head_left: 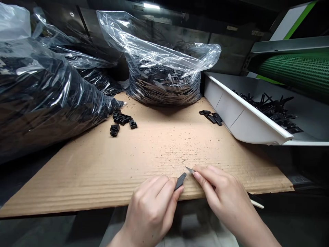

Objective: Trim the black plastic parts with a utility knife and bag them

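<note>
Near the front edge of a cardboard sheet (144,151), my left hand (155,202) pinches a small dark plastic part (180,181), its upper end sticking out past the fingers. Just to the right, my right hand (223,192) grips a small knife with a thin pointed blade (189,169). The blade tip points up and left, a little above the part and apart from it. The knife's handle is mostly hidden in the fingers. Fine dark shavings (180,151) lie scattered on the cardboard beyond both hands.
Several black parts (122,119) lie left of centre, more (212,117) beside a white tray (246,116) holding dark pieces (275,109). A clear bag of parts (164,79) stands at the back, a large filled bag (46,92) at left. A green roller (295,68) is at upper right.
</note>
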`<move>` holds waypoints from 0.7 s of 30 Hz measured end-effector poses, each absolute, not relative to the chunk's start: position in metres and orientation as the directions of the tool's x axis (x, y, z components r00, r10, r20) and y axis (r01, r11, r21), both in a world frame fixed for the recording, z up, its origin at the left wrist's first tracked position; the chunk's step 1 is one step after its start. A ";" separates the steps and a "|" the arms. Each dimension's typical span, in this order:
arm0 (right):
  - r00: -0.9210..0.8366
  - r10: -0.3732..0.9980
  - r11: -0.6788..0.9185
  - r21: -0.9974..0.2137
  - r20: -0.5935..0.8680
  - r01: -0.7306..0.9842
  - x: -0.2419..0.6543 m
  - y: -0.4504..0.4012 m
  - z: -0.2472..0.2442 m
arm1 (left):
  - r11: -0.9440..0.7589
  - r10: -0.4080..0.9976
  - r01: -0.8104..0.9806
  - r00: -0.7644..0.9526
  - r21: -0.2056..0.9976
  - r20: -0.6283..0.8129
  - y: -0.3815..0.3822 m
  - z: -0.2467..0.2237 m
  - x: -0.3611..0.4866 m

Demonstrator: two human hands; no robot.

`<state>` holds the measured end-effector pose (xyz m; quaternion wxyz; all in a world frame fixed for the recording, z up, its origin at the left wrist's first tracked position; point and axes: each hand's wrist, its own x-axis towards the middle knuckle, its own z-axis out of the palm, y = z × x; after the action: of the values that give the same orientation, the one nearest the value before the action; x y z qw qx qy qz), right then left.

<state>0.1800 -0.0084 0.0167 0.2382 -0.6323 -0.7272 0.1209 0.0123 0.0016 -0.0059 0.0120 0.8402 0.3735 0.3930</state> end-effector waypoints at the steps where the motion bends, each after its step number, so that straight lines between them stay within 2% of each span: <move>1: -0.099 0.977 0.182 -0.506 0.187 0.843 0.182 -0.009 0.017 | -0.720 0.643 0.610 0.408 0.330 0.649 0.002 -0.005 0.011; 4: -0.133 0.973 0.220 -0.589 0.188 0.778 0.191 -0.012 0.019 | -0.663 0.740 0.543 0.377 0.515 0.556 0.003 0.004 0.007; 7: -0.146 0.971 0.237 -0.683 0.189 0.691 0.195 -0.015 0.025 | -0.463 0.879 0.439 0.338 0.770 0.335 0.004 0.015 0.002; 9: -0.121 0.978 0.207 -0.757 0.169 0.620 0.191 -0.016 0.030 | -0.348 0.924 0.400 0.296 0.848 0.240 0.003 0.020 0.001; 12: -0.089 0.991 0.130 -0.851 0.098 0.509 0.179 -0.017 0.035 | -0.284 0.948 0.366 0.243 0.886 0.204 0.001 0.022 0.002; 14: -0.098 0.991 0.127 -0.864 0.090 0.488 0.174 -0.018 0.037 | -0.271 0.952 0.343 0.231 0.899 0.199 0.000 0.021 0.003; 16: -0.123 0.981 0.192 -0.823 0.149 0.535 0.173 -0.021 0.036 | -0.259 0.954 0.332 0.233 0.907 0.187 -0.001 0.019 0.002; 19: -0.181 0.942 0.332 -0.689 0.283 0.644 0.180 -0.027 0.033 | -0.249 0.956 0.348 0.240 0.904 0.171 -0.002 0.016 0.001; 21: -0.203 0.927 0.365 -0.642 0.315 0.674 0.184 -0.030 0.032 | -0.252 0.957 0.361 0.234 0.898 0.175 -0.002 0.016 0.001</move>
<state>0.1837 -0.0304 0.0324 0.3405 -0.5317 -0.7528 0.1861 0.0012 -0.0021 0.0155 0.3800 0.6873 0.4791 0.3920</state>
